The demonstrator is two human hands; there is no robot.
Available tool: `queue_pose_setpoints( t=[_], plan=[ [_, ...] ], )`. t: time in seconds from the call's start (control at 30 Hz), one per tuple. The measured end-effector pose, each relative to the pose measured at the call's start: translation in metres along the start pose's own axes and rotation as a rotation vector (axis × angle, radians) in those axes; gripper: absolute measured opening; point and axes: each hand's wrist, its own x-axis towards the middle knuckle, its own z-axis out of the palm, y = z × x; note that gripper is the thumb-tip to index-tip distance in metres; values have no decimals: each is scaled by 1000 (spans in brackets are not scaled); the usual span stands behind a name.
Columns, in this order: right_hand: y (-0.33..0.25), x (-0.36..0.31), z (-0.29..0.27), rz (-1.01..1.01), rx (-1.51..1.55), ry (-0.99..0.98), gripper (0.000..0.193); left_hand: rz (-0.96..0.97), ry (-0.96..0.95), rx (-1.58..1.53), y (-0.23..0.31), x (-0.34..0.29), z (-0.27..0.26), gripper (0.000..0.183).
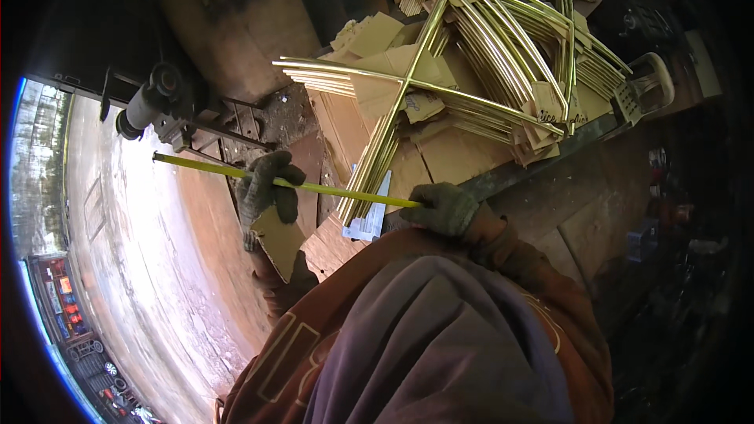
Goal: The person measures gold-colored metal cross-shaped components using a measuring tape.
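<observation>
A yellow tape measure blade (334, 189) stretches across in front of me, with a small dark hook at its far left end. My left hand (270, 188), in a dark grey glove, has its fingers closed around the blade partway along. Just below that hand is a flat piece of cardboard (278, 244); whether the hand grips it too, I cannot tell. My right hand (444, 209), gloved alike, is closed around the blade's right end, and any case is hidden in the fist. Beyond the blade lies a bundle of shiny brass-coloured rods (382, 145), its near end beside my right hand.
More brass-coloured rods (503, 51) lie stacked and crossed on cardboard sheets (342, 122) over a low bench. A grey cylindrical machine part (149, 98) on a metal frame stands at far left. Bright floor (157, 243) spreads leftward; a chair-like frame (646, 90) stands far right.
</observation>
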Motion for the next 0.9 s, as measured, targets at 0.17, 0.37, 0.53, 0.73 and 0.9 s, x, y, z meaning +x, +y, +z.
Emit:
queue_pose_setpoints(
  t=[0.17,0.37,0.53,0.73,0.9],
  plan=[
    [6,1,2,-90,173,-46,35,-28,-62,-19,12,-2,9,38],
    [-12,12,5,-226,155,-116,38,-64,-172,-74,22,-16,30,31],
    [-38,11,-2,-43,397,-96,29,-108,-237,-26,27,-31,73,36],
    [-28,14,-21,-177,719,-265,29,-107,-281,-206,-7,-57,101,47],
    [-12,10,-37,-302,826,-424,30,-35,-317,-451,-25,-76,117,43]
  ],
)
